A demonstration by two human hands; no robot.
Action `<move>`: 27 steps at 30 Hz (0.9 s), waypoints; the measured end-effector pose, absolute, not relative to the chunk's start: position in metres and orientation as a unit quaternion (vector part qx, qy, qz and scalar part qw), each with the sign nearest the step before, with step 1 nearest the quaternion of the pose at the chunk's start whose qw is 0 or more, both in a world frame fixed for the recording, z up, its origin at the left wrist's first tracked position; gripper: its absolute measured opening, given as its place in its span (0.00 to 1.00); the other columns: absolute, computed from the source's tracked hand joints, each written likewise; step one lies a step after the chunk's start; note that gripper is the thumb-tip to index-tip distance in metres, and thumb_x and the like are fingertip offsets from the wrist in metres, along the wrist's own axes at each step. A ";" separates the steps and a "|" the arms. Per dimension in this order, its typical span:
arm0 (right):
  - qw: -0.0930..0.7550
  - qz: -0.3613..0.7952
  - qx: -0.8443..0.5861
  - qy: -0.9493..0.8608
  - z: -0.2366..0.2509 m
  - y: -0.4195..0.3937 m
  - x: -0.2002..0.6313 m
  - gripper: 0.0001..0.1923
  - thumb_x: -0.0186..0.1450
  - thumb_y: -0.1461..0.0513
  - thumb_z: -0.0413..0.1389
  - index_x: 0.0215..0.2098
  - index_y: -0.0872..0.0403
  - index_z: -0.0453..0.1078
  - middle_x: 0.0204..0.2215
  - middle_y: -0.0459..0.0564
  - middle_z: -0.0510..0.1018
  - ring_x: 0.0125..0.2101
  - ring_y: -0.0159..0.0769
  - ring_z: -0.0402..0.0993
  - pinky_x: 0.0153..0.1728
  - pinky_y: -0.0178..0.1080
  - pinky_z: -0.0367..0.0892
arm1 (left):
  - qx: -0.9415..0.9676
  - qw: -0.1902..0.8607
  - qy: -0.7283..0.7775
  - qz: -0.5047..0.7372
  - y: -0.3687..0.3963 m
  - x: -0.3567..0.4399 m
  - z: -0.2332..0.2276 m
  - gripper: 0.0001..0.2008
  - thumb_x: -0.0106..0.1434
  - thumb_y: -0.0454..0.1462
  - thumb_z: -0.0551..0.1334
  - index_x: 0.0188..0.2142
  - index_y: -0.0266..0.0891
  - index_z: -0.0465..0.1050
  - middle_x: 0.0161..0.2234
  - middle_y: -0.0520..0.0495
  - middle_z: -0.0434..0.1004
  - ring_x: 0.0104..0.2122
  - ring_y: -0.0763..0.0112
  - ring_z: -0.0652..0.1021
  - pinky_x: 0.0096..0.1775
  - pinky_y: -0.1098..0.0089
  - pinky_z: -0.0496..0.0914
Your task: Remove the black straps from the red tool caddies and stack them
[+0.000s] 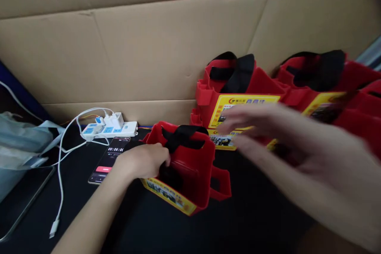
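A red plastic bin [193, 162] with a black strap [186, 137] across its mouth and a yellow label [168, 195] stands tilted on the black table. My left hand [145, 160] is closed over its left edge, with the fingertips hidden inside the rim. A red loop [220, 184] sticks out from the bin's right side. My right hand [279, 139] is blurred and hangs in the air right of the bin, thumb and fingers apart, holding nothing. Behind it is a stack of similar red bins [205, 97] with yellow labels and black straps.
More red bins [357, 75] stand at the right against a cardboard wall [143, 55]. Left of my left hand lie a phone [104, 166] showing a timer, a white power strip [127, 128] and a white cable [61, 178]. A bluish plastic bag [20, 143] is at the far left.
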State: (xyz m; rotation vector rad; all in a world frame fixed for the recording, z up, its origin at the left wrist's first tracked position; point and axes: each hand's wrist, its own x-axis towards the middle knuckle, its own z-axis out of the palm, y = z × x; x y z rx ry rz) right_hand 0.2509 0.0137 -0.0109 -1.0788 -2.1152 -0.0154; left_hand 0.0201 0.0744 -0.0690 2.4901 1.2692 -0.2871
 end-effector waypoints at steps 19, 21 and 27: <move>0.336 0.256 -0.379 -0.823 -0.018 0.063 0.248 0.04 0.58 0.63 0.56 0.33 0.52 0.66 0.26 0.42 0.71 0.26 0.27 0.68 0.27 0.31 0.63 | 0.877 0.322 0.321 0.154 0.075 0.003 -0.037 0.04 0.55 0.30 0.57 0.31 0.37 0.67 0.27 0.54 0.70 0.26 0.78 0.69 0.28 0.77 0.62; 0.446 0.298 -0.373 -0.757 -0.015 0.069 0.261 0.04 0.57 0.62 0.58 0.31 0.51 0.67 0.26 0.41 0.70 0.24 0.26 0.68 0.26 0.30 0.63 | 0.865 0.336 0.335 0.165 0.078 -0.006 -0.034 0.03 0.55 0.30 0.57 0.31 0.37 0.68 0.25 0.54 0.69 0.25 0.78 0.69 0.27 0.77 0.62; 0.464 0.424 -0.264 -0.731 -0.019 0.069 0.248 0.21 0.60 0.57 0.54 0.51 0.47 0.59 0.38 0.46 0.73 0.39 0.34 0.72 0.40 0.38 0.67 | 0.812 0.346 0.354 0.310 0.073 0.002 -0.032 0.06 0.57 0.37 0.60 0.33 0.38 0.70 0.25 0.53 0.70 0.24 0.78 0.69 0.26 0.78 0.63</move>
